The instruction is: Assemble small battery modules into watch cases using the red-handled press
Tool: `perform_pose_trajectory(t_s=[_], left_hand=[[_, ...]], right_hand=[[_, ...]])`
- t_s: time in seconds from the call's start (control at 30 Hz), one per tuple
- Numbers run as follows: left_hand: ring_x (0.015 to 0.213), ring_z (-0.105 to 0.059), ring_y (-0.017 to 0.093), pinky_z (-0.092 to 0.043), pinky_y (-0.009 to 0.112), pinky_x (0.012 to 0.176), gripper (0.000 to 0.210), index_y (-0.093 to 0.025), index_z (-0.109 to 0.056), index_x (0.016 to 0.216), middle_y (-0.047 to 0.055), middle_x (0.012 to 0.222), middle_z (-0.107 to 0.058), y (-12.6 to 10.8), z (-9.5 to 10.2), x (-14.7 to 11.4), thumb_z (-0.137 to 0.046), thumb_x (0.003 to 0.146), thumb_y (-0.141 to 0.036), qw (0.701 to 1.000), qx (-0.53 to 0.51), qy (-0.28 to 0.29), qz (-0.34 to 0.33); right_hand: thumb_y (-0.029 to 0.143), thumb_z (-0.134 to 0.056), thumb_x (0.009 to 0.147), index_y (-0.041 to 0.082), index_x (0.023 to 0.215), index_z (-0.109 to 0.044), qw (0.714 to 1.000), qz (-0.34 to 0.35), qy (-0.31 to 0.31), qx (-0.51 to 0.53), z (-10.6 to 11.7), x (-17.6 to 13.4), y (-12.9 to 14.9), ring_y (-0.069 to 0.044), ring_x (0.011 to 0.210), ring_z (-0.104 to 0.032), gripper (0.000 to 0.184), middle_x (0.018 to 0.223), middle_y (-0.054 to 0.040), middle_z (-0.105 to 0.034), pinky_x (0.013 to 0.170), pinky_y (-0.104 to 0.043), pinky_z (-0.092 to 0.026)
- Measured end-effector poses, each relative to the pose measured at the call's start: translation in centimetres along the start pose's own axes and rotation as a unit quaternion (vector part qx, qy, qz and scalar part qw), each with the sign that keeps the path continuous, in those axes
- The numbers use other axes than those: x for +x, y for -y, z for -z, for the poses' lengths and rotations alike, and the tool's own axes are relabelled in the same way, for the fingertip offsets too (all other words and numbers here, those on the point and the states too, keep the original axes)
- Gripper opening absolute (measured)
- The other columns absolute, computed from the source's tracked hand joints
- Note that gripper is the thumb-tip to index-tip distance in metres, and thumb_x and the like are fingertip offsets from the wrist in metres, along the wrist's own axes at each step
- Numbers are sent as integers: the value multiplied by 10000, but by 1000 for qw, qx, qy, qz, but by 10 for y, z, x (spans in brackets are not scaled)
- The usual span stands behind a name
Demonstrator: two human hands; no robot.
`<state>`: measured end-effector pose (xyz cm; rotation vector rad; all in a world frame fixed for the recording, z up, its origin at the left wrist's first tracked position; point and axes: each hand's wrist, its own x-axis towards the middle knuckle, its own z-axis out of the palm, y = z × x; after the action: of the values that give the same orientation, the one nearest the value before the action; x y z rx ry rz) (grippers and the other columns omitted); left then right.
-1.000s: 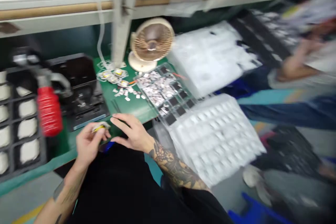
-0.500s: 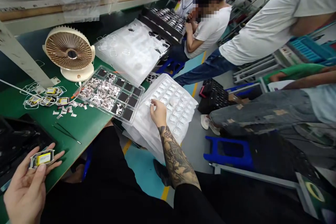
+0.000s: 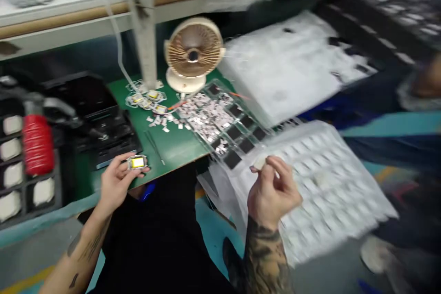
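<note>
Front-left of the fan (image 3: 194, 50), a small case (image 3: 138, 162) is gripped by the left hand (image 3: 115, 183), long side crosswise; front-right of the fan, well apart, a pale piece (image 3: 259, 163) is pinched by the right hand (image 3: 273, 193).

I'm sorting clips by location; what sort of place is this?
Probably a factory workshop, perhaps for small electronics: a green workbench, a black divided tray of pale parts, and a small yellow-and-white piece in the left hand.
</note>
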<state>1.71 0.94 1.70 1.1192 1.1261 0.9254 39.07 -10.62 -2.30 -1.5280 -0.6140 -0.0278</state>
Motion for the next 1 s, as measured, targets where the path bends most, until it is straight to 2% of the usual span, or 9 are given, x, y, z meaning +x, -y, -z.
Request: perform_pose_trajectory(t_s=[0.07,0.17,0.27,0.37,0.53,0.6,0.7,0.87,1.0], left_hand=[[934,-886,321,-730,366,757,530,-150,-666,1339,169,1106,-874,3,1,2,-902,933,-394,1000,-20,10,0],[930,-884,308,-716,349,758,542,-147,-685,1350,161,1093,-876,9,2,4,-920,908,-354,999,-50,16,1],[959,-876,283,-722,373,850,549,-148,-697,1372,158,1145,-873,13,2,2,-919,903,-327,998,-63,20,4],[1075,-860,285,-708,397,966,532,-150,-694,1401,167,1224,-857,13,2,-1,-890,936,-319,997,-72,12,-2],[1119,-852,292,-705,409,985,479,-143,-677,1434,184,1265,-842,16,4,-1,-808,1018,-341,992,-123,19,-33],[1065,-861,284,-718,400,936,400,-143,-703,1361,166,1201,-859,17,5,1,-793,1030,-349,990,-138,7,-34],[1067,-859,275,-718,406,950,386,-161,-719,1372,148,1223,-860,18,6,4,-777,1040,-348,990,-134,1,-35],[980,-862,251,-703,372,960,292,-190,-840,1275,105,1169,-878,20,10,-2,-773,1040,-349,997,-29,7,-70],[895,-864,248,-706,376,925,276,-191,-859,1238,87,1041,-890,22,7,-6,-774,1041,-365,995,-12,-22,-98]], right_hand=[[315,-823,955,273,1210,-841,986,-17,155,51,-32,-32,32,-282,1196,-746,259,1366,-123,-716,832,-418,-708],[224,-795,984,317,1270,-823,921,-13,372,110,-85,-74,67,-269,1168,-767,302,1340,-109,-746,905,-441,-708],[201,-799,988,312,1279,-806,874,28,465,139,-135,-100,83,-272,1216,-751,312,1291,-97,-781,1064,-499,-658],[217,-787,1002,299,1251,-804,833,59,531,143,-167,-107,90,-268,1218,-740,262,1288,-91,-787,1083,-508,-638],[181,-745,1010,343,1320,-776,814,148,547,129,-170,-109,89,-303,1304,-692,351,1348,-81,-774,1125,-586,-603],[202,-747,1004,349,1396,-737,823,168,530,121,-165,-112,86,-330,1377,-658,419,1449,-96,-724,1171,-629,-571],[283,-717,1030,309,1476,-671,851,126,500,97,-163,-113,84,-334,1374,-659,450,1455,-135,-692,1167,-619,-575],[278,-672,1063,267,1115,-758,839,87,525,112,-171,-114,91,-288,1130,-718,101,1088,-83,-770,1034,-537,-605],[259,-630,1077,263,1086,-746,835,118,526,108,-171,-109,100,-275,1060,-724,116,1049,-75,-759,943,-501,-611]])
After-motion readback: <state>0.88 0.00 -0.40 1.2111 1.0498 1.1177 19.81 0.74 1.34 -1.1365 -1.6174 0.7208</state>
